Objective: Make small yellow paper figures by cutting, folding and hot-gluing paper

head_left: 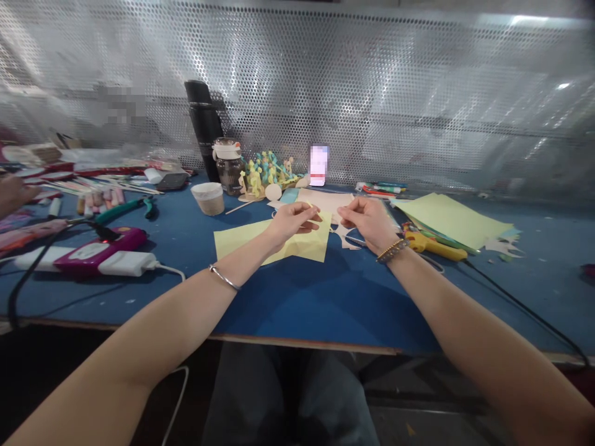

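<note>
Blue-topped bench [325, 310], fine, but what sits at its far left?

— Another person's hand [13, 195] at the very edge, well apart from the wearer's own. Nearer come a white power strip [41, 259], a magenta device [100, 248] resting on it, green-handled pliers [123, 212] and a paper cup [207, 199].

— And the wearer's hands?

— The left hand [295, 224], a metal bangle [224, 277] at its wrist, is curled, thumb and fingertips drawn nearly together. The right hand [367, 223], with a beaded bracelet [392, 251], pinches the same way, its fingertips almost meeting the left's. Anything between them is too thin to make out, so I can't say what either has hold of.

— Where's the paper?

— A yellow paper sheet [302, 244] lies on the bench beneath the left hand. A pale cut paper shape [344, 238] sits just below the right hand, beside the sheet.

— Any handling tip?

— That close, short pinch looks right for thin paper: less span means less flex, and steady wrists help.

— Further right?

— A yellow glue gun [432, 244] on a black cord, then a stack of pale green paper [453, 220], with paper offcuts [504, 248] at its edge.
</note>
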{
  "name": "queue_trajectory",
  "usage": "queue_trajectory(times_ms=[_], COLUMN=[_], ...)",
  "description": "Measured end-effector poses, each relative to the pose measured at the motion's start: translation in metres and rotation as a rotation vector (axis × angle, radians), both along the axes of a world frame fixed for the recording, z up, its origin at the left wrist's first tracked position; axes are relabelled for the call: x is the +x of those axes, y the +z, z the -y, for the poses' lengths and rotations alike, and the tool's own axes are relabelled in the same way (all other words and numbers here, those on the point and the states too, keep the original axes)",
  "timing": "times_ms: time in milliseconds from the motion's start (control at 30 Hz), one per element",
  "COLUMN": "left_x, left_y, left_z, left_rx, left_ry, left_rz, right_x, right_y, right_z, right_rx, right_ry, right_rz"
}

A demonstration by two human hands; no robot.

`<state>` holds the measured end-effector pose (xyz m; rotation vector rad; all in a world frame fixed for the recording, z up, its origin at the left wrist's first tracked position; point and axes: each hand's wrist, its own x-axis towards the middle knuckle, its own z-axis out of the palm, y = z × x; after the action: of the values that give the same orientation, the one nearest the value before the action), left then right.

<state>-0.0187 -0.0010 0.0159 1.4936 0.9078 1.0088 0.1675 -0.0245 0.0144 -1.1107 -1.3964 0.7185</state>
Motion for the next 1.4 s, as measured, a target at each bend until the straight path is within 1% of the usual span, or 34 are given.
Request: queue_trajectory(times_ms=[133, 333, 433, 500, 633, 767, 900, 1100, 1233, 1400], left_x=[0.000, 0.000, -0.001, -0.001, 0.000, 0.000, 0.000, 0.000, 0.001, 0.000], left_y=[-0.002, -0.003, -0.001, 0.000, 0.002, 0.003, 0.003, 0.002, 0.003, 0.001], left_z=[-0.002, -0.003, -0.001, 0.000, 0.001, 0.001, 0.000, -0.001, 0.000, -0.002], left_rx=[-0.005, 0.000, -0.005, -0.005, -0.006, -0.024, -0.021, -0.016, -0.014, 0.016], left_ry=[-0.001, -0.013, -0.010, -0.010, -0.012, -0.015, -0.020, -0.029, -0.017, -0.027], left_rz=[-0.002, 0.012, 0.005, 0.006, 0.025, 0.040, 0.044, 0.036, 0.028, 0.020], right_x=[-0.001, 0.000, 0.001, 0.001, 0.000, 0.000, 0.000, 0.000, 0.000, -0.002], right_y=[0.000, -0.003, -0.003, -0.002, 0.002, 0.005, 0.006, 0.007, 0.008, 0.006], right_z=[0.000, -0.002, -0.001, 0.000, 0.003, 0.004, 0.006, 0.009, 0.009, 0.007], right_rx=[-0.013, 0.072, 0.053, 0.026, -0.027, -0.100, -0.120, -0.077, -0.082, -0.116], right_ry=[-0.003, 0.052, 0.072, 0.078, 0.046, 0.054, 0.057, -0.001, 0.048, 0.080], right_rz=[0.032, 0.080, 0.101, 0.069, -0.015, -0.143, -0.226, -0.142, -0.119, 0.016])
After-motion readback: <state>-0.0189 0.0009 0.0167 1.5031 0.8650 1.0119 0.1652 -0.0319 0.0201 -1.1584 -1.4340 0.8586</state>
